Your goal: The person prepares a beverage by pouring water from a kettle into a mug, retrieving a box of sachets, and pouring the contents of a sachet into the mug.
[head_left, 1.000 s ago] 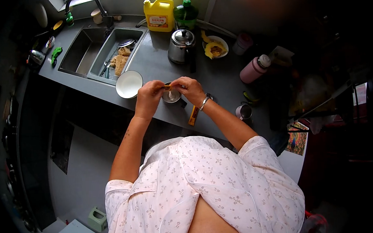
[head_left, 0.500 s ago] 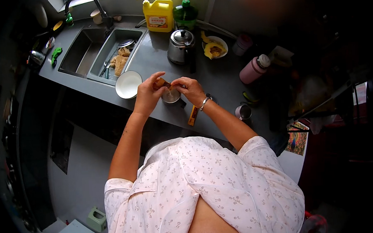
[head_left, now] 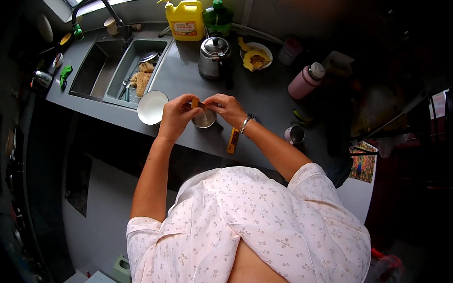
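My left hand [head_left: 178, 114] pinches a small orange-brown stick sachet [head_left: 197, 103] between thumb and fingers. At the sachet's right end, the fingers of my right hand [head_left: 228, 110] are closed on it too; a bracelet circles that wrist. Directly below both hands a small round cup [head_left: 205, 122] stands near the counter's front edge, its inside partly hidden by my fingers. A similar orange-yellow stick packet [head_left: 233, 140] lies on the counter under my right forearm. Left of my left hand is a white bowl [head_left: 153, 107].
A double sink [head_left: 105, 71] with a sponge-like tan item lies at left. Behind my hands stand a metal kettle [head_left: 214, 57], a yellow pump jug [head_left: 185, 20] and a plate of yellow peel [head_left: 257, 57]. To the right are a pink bottle [head_left: 305, 82] and a mug [head_left: 294, 135].
The sachet has turned more upright in my fingers over the cup. My hands stay close together, and the whole view has shifted slightly.
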The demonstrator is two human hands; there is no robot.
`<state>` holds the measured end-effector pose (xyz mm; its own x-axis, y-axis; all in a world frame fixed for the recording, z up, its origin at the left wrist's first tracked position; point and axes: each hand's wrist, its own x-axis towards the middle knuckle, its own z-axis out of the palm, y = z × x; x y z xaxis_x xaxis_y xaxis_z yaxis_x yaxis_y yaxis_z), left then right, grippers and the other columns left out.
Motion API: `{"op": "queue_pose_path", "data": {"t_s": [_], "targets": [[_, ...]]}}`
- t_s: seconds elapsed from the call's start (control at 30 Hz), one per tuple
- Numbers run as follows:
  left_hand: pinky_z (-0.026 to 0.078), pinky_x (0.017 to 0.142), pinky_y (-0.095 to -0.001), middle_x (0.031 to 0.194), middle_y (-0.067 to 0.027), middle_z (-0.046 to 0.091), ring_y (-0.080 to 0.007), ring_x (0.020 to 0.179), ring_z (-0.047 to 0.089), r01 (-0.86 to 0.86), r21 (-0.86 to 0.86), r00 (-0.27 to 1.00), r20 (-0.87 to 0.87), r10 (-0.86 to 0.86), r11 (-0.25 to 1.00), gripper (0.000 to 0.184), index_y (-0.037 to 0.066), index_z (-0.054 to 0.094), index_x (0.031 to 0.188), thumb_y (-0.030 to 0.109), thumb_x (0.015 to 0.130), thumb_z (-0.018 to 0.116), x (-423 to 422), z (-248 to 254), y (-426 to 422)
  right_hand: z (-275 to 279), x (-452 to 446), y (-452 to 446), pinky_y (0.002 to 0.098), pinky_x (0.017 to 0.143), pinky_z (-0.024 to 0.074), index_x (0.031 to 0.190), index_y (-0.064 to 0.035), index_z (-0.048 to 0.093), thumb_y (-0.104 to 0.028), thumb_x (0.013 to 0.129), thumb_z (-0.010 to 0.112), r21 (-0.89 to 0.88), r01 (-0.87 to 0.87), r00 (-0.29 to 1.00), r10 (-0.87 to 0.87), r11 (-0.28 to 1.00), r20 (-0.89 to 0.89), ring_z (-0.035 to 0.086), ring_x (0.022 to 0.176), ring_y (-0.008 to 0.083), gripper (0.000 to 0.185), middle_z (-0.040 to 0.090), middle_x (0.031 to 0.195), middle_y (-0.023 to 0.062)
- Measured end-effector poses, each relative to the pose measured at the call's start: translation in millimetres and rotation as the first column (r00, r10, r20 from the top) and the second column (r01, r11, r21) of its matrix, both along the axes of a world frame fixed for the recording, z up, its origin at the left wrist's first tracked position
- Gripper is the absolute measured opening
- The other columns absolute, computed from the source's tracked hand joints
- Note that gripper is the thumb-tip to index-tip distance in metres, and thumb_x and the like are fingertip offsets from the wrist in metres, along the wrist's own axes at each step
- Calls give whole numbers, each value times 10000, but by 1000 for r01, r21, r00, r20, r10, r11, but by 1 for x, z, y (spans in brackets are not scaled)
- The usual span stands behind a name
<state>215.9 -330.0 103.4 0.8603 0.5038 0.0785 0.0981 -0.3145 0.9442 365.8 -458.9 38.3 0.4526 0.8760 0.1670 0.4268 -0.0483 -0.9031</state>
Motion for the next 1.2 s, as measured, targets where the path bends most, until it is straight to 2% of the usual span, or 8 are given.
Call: {"op": "queue_pose_path", "data": {"t_s": [0.13,0.37,0.67,0.73,0.9,0.97,1.1,1.2], "targets": [[530,701,-234,840,-75,673,-116,760,657,-27,137,1000,4,27,990,228,-15,630,974,2,767,725,-1,-1,-1,-2,0,2,318,759,501,987,-84,697,-106,854,630,17,-7,1000,7,1000,15,644,860,237,150,673,940,76],[534,711,-248,866,-88,672,-145,772,668,-86,104,995,56,80,991,234,-4,634,989,-20,768,708,-6,-18,-2,-3,1,5,322,755,500,983,-95,702,-115,853,636,21,-25,999,24,999,48,637,849,233,147,669,927,69],[542,717,-273,888,-108,665,-181,779,669,-142,231,988,95,123,963,238,11,635,1000,-33,772,687,-9,-16,-8,11,1,6,307,747,507,1023,-146,697,-124,843,657,-1,-33,991,33,999,127,634,827,207,186,656,963,42],[518,709,-233,865,-53,654,-102,780,631,-169,193,982,121,147,967,181,-10,630,985,-32,812,679,-9,-19,-9,10,2,5,308,755,509,1028,-151,695,-120,843,655,-11,-37,989,38,999,141,636,840,205,191,656,966,39],[513,695,-226,855,-50,652,-93,759,621,-213,199,975,110,195,956,174,-9,627,978,-27,814,681,-15,-28,-15,13,2,2,314,787,514,1043,-155,688,-102,844,647,-72,-61,979,73,996,192,633,904,208,210,660,982,24],[511,692,-224,853,-48,652,-90,754,618,-224,202,973,100,208,953,172,-7,627,976,-27,814,683,-17,-31,-17,12,0,2,321,808,515,1042,-162,690,-79,831,644,70,9,939,-32,998,342,620,943,212,231,664,1004,16],[502,698,-216,850,-44,655,-83,757,615,-283,170,957,109,268,944,166,-3,629,964,-26,810,688,-22,-36,-23,18,-4,-3,326,821,515,1043,-163,688,-52,813,640,-14,-68,925,68,998,374,612,968,216,259,666,1030,21],[498,700,-215,848,-40,655,-79,756,610,-316,126,944,143,298,940,163,-2,629,957,-29,807,688,-23,-46,-26,21,-7,-3,328,815,520,1049,-159,685,-36,793,640,122,5,899,-58,992,435,613,966,209,287,668,1039,19]]}}
